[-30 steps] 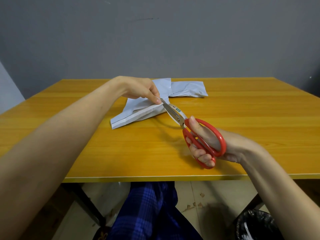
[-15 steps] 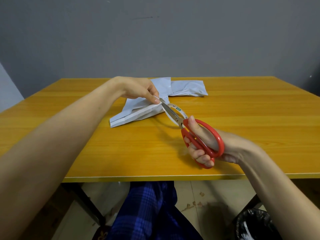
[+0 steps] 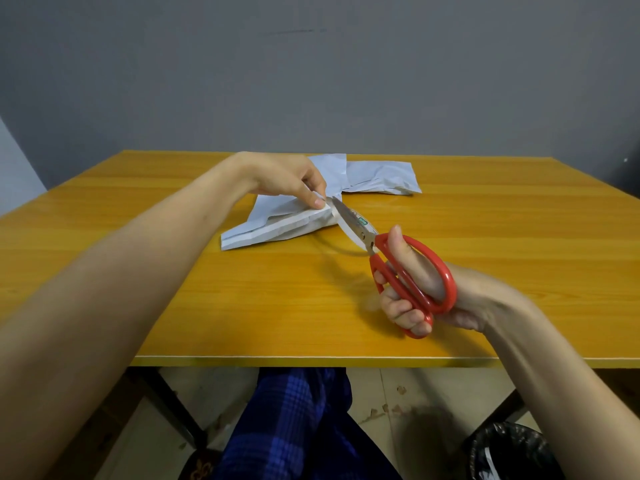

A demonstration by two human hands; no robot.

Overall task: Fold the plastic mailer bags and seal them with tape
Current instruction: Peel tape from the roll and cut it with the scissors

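A folded white plastic mailer bag [image 3: 277, 226] lies on the orange wooden table [image 3: 173, 289], near its middle. My left hand [image 3: 291, 180] pinches the bag's right end between thumb and fingers. My right hand [image 3: 422, 289] grips red-handled scissors [image 3: 398, 268], whose blades point up-left and meet a strip of clear tape at the pinched end of the bag. A second white mailer bag [image 3: 377, 176] lies flat behind the first, toward the far edge.
A grey wall rises behind the table. Under the near edge are my legs in blue plaid trousers [image 3: 298, 427] and black table legs. A black bin with a liner [image 3: 512, 452] stands on the floor at the lower right.
The scissor blades have come together at the tape next to my left fingers. The folded bag and both hands have hardly shifted.
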